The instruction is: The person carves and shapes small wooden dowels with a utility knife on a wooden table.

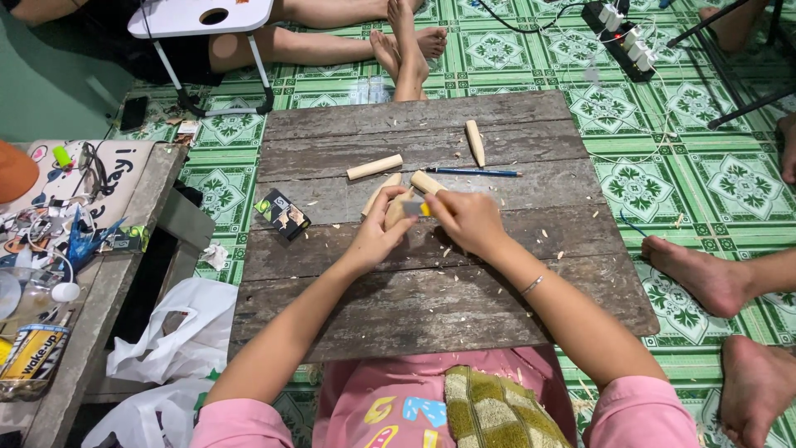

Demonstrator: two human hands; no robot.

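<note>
Nearby, wooden dowels (375, 167), blue pencil (473, 172), small box (282, 214) beyond both hands (427, 222).

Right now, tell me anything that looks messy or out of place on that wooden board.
Pale wood shavings lie scattered across the wooden board, thickest near the left hand and right hand, which grip a wooden piece. Nothing looks broken.

We have both forearms stretched forward, converging at centre. Our left hand (377, 236) is curled, fingers bent, thumb up toward the fingertips. Our right hand (466, 220) is fisted, knuckles up, just beside the left, nearly touching. Thin bracelet on our right wrist. Pink sleeves at both upper arms.
</note>
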